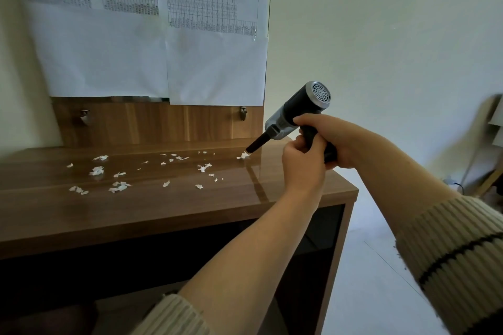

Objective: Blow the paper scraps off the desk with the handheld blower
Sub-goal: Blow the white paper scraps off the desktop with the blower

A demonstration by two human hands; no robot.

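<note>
I have the handheld blower (295, 114) in my right hand (326, 141), fingers wrapped tight round its black grip, with the grilled intake end pointing up and back toward me. My left hand (303, 164) comes in from below and curls closed against the lower front of the same grip, thumb and fingers pinching it; I judge this is to steady the tool or reach a switch (I cannot see any switch from here). The narrow black nozzle (257, 143) tilts down and to the left, its tip just above the bench (163, 212) near the back right corner, almost touching one white scrap (244, 155).

That angle makes sense: the paper scraps (119, 186) lie scattered across the glossy top to the left of the nozzle, so a stream started at the right end would drive them along the surface and off the far left edge, not into the wooden back panel (163, 122). The printed sheets (212, 35) hanging above it are loose at the bottom, so I would keep the stream low. Most scraps sit well apart from the nozzle, and the clearing looks barely begun.
</note>
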